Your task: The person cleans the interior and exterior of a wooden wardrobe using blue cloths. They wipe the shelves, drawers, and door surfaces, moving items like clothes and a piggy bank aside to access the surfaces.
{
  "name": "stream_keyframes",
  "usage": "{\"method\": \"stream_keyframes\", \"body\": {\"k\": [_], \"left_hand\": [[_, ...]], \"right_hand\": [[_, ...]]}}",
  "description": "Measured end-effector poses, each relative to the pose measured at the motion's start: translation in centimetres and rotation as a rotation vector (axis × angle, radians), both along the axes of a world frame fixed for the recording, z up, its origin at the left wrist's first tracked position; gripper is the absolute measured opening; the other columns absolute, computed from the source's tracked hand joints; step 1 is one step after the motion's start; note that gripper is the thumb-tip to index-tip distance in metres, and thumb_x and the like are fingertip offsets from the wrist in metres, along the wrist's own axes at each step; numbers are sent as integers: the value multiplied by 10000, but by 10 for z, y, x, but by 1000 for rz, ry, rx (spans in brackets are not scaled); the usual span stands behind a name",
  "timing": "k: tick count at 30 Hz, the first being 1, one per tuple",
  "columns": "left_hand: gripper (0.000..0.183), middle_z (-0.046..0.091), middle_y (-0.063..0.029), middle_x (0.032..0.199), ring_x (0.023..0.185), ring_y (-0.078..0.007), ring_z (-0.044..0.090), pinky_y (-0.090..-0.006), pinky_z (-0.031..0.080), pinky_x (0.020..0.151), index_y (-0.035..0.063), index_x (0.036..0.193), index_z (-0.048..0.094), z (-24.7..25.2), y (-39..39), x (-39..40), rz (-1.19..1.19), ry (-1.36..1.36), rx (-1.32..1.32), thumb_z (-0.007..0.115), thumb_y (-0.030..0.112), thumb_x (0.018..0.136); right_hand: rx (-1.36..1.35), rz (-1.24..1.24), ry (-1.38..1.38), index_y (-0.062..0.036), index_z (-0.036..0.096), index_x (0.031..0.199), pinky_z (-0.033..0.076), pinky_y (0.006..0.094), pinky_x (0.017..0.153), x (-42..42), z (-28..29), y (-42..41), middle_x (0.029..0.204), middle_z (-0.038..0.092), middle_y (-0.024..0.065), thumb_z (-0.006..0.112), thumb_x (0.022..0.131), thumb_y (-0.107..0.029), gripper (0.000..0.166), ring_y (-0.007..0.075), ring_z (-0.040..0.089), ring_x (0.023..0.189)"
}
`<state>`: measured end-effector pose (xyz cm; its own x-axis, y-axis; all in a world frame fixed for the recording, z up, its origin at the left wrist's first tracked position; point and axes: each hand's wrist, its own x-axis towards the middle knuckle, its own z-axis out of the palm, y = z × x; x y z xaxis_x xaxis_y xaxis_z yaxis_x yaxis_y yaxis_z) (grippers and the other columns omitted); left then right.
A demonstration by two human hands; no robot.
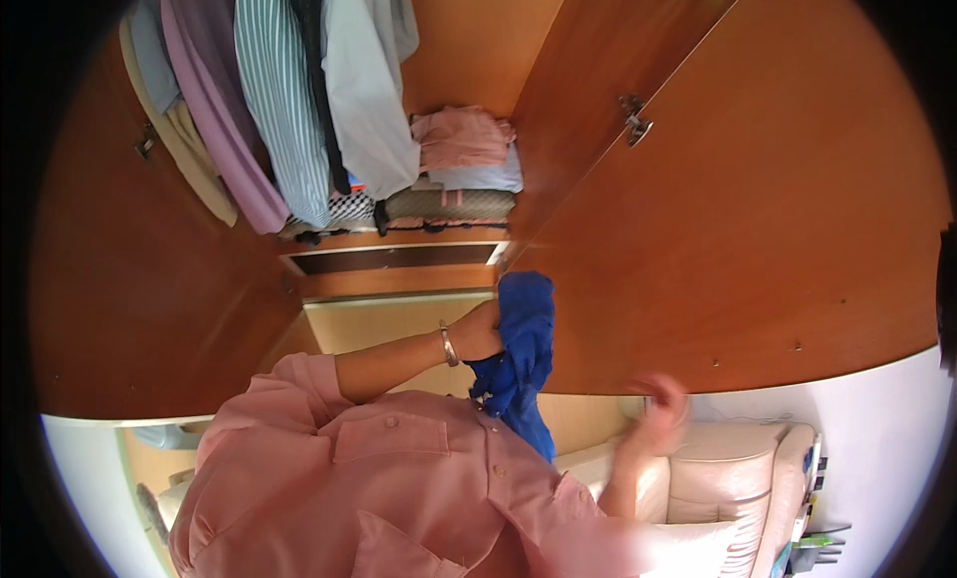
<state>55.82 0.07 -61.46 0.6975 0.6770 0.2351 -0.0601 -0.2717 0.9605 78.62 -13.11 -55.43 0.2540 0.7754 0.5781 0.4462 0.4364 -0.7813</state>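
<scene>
My left hand (478, 331), with a metal bracelet on its wrist, grips a bunched blue cloth (525, 316) in front of my chest. The cloth hangs down in folds over the edge of my pink shirt. Part of the left hand's fingers is hidden behind the fabric. Raised to the right, beside the open wardrobe door, my right hand (662, 410) is blurred; its fingers look loosely bent, and nothing shows in it.
Ahead is a wooden wardrobe with hanging shirts (280, 100), folded pink clothes (463, 137) and a patterned pile (448, 204) below. Its left door (149, 279) and right door (748, 242) stand open. A cream leather sofa (721, 466) is at the lower right.
</scene>
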Motion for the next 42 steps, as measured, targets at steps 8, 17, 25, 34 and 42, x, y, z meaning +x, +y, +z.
{"method": "stream_keyframes", "body": {"k": [8,17,25,34,42], "left_hand": [[511,482,-118,1193,1033,-276,508,-377,486,760,70,1101,523,4,-35,7,203,679,475,640,186,618],[394,618,-117,980,896,-180,587,-268,465,805,29,1099,534,-56,-72,-102,760,172,-382,424,-16,723],[328,619,-92,880,792,-137,573,-257,470,730,7,1068,554,-136,-83,-177,1113,181,-603,454,20,756],[341,605,-83,950,866,-134,554,-254,451,776,9,1086,546,-263,-25,-209,1274,-8,-753,468,19,754],[363,622,-165,912,865,-270,602,-331,453,804,89,1086,554,-426,67,-258,1508,205,-479,498,51,730]], "right_hand": [[-941,469,1309,-54,323,1310,378,353,960,-64,-125,42,1269,438,82,416,908,-407,542,212,445,1147],[-1081,482,1574,-86,440,1224,395,400,948,-51,-167,84,1178,518,90,334,903,-488,525,258,496,1085],[-1091,554,1427,-92,389,1277,384,403,953,-118,-163,121,1246,472,82,438,890,-426,513,250,469,1124],[-1109,698,1198,-73,414,1233,407,417,942,-115,-312,239,1201,504,111,479,884,-340,444,271,496,1097],[-821,73,856,-70,492,1137,455,415,845,-85,-518,456,1068,558,117,488,860,-301,360,265,541,990]]}}
